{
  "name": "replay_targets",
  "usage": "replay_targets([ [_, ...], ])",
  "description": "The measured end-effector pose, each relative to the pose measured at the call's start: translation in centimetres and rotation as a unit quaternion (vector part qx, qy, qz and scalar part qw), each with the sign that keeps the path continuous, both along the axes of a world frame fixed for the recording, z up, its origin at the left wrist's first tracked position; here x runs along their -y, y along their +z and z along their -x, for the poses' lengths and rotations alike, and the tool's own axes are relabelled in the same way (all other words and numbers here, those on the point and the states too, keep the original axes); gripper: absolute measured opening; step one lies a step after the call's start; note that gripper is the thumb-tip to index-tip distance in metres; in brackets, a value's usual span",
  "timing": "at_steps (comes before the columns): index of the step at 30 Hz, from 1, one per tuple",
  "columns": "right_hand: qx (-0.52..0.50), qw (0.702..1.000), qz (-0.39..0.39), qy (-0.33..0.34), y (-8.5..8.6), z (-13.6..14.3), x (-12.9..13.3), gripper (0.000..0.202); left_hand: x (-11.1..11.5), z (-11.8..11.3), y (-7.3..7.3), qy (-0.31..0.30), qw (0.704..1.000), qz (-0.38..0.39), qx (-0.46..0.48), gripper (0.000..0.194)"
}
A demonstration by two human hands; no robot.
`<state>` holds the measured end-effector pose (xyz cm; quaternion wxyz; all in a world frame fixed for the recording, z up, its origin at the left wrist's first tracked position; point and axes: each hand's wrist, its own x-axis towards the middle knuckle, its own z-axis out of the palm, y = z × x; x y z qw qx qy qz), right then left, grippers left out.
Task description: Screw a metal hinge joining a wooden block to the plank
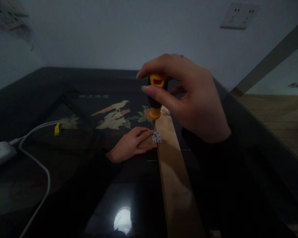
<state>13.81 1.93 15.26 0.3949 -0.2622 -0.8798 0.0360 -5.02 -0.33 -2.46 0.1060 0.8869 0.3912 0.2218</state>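
Hinge [157, 138] in the head view: plate lies across the joint between a long wooden plank [176, 172] and a small wooden piece [147, 143] on the dark worktop [139, 191]. Right hand [191, 92] grasps an upright yellow-and-black screwdriver [155, 103], its shaft down at the hinge. Left hand [131, 144] grips the small wooden piece.

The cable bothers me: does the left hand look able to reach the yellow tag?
Probably yes: nothing stands between the left hand and the yellow tag, though that hand rests on a small board.
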Motion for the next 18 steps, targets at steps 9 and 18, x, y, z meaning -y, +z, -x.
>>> replay_targets([
  [9, 0.034, 0.997, 0.066, 0.031, 0.26, -0.25, 0.14, 0.039, -0.02, -0.01, 0.09, 0.001, 1.0, -0.002, -0.002, 0.055],
  [18, 0.046, 0.998, -0.008, -0.035, 0.35, -0.08, 0.18, 0.02, 0.2, -0.11, 0.31, 0.008, 1.0, -0.018, -0.001, 0.054],
])
